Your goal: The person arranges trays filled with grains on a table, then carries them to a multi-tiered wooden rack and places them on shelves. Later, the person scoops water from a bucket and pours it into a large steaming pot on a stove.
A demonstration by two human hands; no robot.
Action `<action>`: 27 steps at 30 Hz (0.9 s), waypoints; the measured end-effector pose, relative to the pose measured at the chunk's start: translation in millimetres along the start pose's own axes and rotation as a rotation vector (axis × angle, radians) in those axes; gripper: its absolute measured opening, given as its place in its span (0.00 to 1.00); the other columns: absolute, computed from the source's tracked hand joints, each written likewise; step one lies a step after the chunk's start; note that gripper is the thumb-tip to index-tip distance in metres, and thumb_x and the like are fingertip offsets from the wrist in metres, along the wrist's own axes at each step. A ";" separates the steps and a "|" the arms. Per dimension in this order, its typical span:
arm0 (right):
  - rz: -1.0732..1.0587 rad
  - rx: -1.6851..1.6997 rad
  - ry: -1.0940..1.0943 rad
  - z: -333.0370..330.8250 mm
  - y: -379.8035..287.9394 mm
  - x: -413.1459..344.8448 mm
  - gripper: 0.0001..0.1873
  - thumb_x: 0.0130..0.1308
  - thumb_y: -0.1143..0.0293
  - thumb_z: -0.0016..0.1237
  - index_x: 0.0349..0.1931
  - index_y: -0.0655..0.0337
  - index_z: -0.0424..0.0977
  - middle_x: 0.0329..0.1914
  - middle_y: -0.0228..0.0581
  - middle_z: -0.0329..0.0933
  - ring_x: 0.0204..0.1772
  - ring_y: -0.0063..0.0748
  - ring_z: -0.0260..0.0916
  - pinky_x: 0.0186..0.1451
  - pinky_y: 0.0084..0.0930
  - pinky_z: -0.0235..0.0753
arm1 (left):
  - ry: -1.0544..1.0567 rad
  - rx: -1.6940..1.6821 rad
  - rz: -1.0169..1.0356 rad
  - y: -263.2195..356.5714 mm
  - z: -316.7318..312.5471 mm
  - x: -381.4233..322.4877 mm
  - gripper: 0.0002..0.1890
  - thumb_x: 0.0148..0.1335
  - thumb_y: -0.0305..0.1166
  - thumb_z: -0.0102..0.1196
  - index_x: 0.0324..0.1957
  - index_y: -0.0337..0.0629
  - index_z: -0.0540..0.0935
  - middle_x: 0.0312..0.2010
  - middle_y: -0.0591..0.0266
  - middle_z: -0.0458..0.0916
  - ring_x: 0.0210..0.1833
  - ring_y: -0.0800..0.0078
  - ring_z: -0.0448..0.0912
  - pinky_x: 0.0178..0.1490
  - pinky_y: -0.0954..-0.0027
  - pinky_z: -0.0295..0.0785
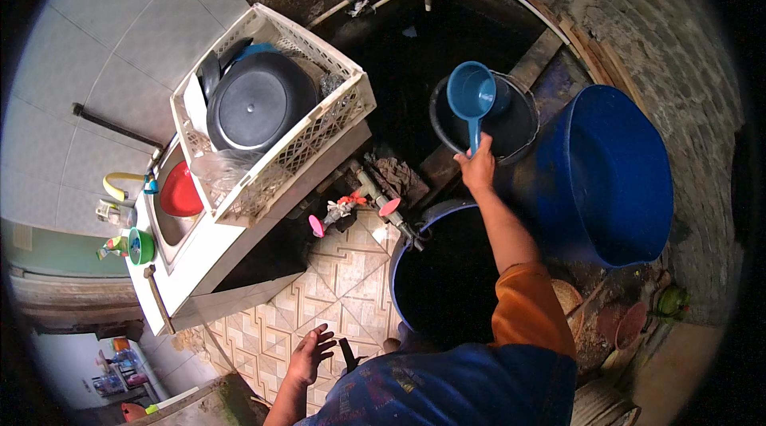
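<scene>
My right hand (477, 167) grips the handle of a blue plastic dipper (473, 91). The dipper's bowl hangs over a dark bucket (440, 121) with a wire handle, and its inside faces me. Below my outstretched right arm stands a large tub (394, 282) with a blue rim and a very dark inside. My left hand (309, 356) is held above the patterned tile floor (287, 324), fingers apart and nothing in it. To the right of the bucket is a big blue plastic drum (622, 175).
A white plastic crate (311, 145) with a dark pan (257, 103) stands on the counter beside a sink (170, 219) holding a red basin (181, 189). Pipes with pink-handled taps (389, 207) jut out over the tub. Wooden planks (598, 61) lean along the rough wall.
</scene>
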State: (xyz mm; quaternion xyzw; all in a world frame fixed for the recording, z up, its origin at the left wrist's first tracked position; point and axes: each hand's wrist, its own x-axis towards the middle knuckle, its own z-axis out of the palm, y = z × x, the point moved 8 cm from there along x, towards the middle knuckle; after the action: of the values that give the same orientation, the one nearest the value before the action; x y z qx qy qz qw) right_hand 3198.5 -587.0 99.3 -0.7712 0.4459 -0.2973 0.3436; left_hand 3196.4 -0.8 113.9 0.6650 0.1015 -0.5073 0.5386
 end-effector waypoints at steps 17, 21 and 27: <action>-0.213 0.094 -0.221 63.3 -75.7 25.7 0.19 0.69 0.60 0.44 0.57 0.56 0.62 0.37 0.62 0.77 0.40 0.70 0.74 0.40 0.58 0.71 | 0.043 0.045 -0.120 -12.1 12.7 22.7 0.37 0.69 0.59 0.41 0.69 0.40 0.61 0.64 0.45 0.67 0.64 0.52 0.69 0.62 0.54 0.64; -0.132 -0.161 -0.437 155.0 -43.2 44.0 0.19 0.69 0.62 0.44 0.57 0.58 0.65 0.42 0.59 0.78 0.47 0.65 0.74 0.49 0.55 0.71 | 0.096 0.015 -0.152 -18.2 5.3 18.6 0.35 0.70 0.57 0.41 0.68 0.41 0.62 0.63 0.46 0.68 0.64 0.54 0.69 0.63 0.54 0.64; 0.145 -0.614 -0.648 268.9 53.1 87.0 0.19 0.67 0.63 0.47 0.56 0.58 0.72 0.57 0.50 0.75 0.61 0.53 0.71 0.58 0.50 0.74 | 0.154 0.015 -0.256 -49.2 -14.6 10.4 0.37 0.69 0.58 0.42 0.70 0.41 0.59 0.65 0.46 0.66 0.66 0.52 0.67 0.64 0.51 0.62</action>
State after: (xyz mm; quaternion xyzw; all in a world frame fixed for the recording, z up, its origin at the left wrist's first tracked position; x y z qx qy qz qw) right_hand 3415.6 -612.8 -87.5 -0.8574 0.4358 0.1303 0.2407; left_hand 3176.0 26.5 74.3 0.6875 0.2226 -0.5200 0.4553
